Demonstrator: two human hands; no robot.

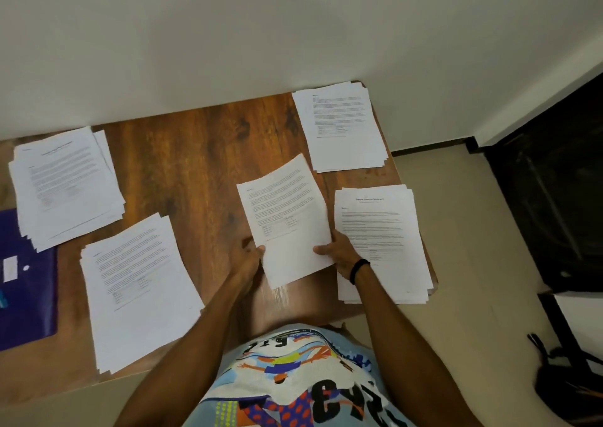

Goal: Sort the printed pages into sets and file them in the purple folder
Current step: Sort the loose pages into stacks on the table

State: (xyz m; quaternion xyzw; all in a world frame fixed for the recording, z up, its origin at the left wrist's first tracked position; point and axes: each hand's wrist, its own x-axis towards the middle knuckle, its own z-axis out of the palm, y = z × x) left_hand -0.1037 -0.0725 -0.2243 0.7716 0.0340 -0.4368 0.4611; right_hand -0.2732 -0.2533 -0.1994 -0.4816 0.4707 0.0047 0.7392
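Mid-sort: left hand (249, 257) and right hand (339, 257) both pinch one sheaf (287, 221); next, drop it on its matching pile.

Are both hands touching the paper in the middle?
Touching. The head view shows the left hand and the right hand each with a thumb lying on the lower part of the held pages.

Soft, dimmish indoor light falling evenly, wall (228, 28) reading grey-green. Faint sheen streaking bench (280, 296) near front edge. Wide lens bending bench edges and wall line. Print on pages (65, 178) blurring, mostly unreadable. Far right sinking into black, detail disappearing.
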